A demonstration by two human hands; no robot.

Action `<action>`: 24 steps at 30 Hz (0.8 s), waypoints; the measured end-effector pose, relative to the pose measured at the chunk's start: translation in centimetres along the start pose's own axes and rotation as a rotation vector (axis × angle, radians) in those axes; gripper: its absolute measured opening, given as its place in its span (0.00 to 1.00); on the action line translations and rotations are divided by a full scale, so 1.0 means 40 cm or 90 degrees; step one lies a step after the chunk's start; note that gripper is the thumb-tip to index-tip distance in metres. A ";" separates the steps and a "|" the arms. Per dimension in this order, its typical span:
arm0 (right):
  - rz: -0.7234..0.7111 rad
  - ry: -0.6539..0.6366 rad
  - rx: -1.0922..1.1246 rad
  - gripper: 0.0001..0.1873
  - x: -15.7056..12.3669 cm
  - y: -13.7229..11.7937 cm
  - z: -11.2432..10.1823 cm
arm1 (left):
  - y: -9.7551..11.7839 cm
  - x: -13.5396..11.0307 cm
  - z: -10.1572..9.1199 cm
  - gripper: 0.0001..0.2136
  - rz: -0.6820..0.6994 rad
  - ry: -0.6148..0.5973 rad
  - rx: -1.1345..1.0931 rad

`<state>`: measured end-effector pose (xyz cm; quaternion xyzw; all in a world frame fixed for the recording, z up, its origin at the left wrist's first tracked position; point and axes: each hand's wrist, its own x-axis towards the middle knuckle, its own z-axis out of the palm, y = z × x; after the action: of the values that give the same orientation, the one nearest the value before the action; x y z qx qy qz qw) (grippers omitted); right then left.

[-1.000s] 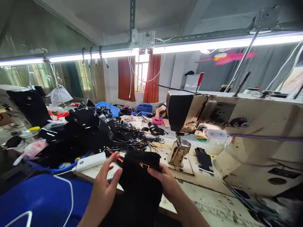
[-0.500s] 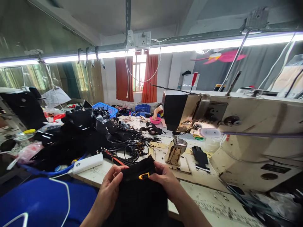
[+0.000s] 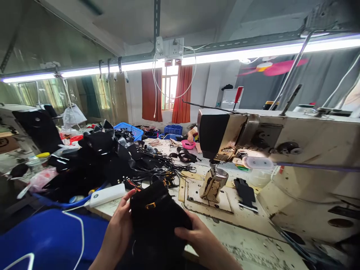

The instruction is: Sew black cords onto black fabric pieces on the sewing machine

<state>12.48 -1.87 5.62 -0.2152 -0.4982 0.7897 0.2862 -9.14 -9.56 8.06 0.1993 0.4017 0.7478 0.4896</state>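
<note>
Between my two hands is a black fabric piece with a narrow strap, held up in front of me at the near edge of the table. A small gold buckle (image 3: 150,205) sits on the strap near the top of the black fabric piece (image 3: 157,228). My left hand (image 3: 120,223) grips its left edge, thumb hidden by the fabric. On the right side, my right hand (image 3: 197,232) has its thumb on the front face and its fingers behind. The lower end of the piece drops out of view.
A post-bed sewing machine (image 3: 215,183) stands to the right, a flat black piece (image 3: 245,193) beside its post. Left lie a black heap (image 3: 98,150), a white power bank (image 3: 107,195) with cable and a blue tub (image 3: 53,232). Beyond, a co-worker's hand (image 3: 191,135) reaches to a pink bowl (image 3: 188,144).
The black piece has shifted left and turned, its buckle now further left and higher. My right hand has slid from the top edge by the buckle down to the right side.
</note>
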 end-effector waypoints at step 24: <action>-0.350 0.338 -0.108 0.30 0.049 0.149 0.169 | -0.073 -0.135 -0.013 0.27 0.433 0.024 0.609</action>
<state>5.40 -7.09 2.85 -0.2938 -0.5093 0.5563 0.5872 -5.44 -14.01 5.91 0.5026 0.6167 0.6017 0.0709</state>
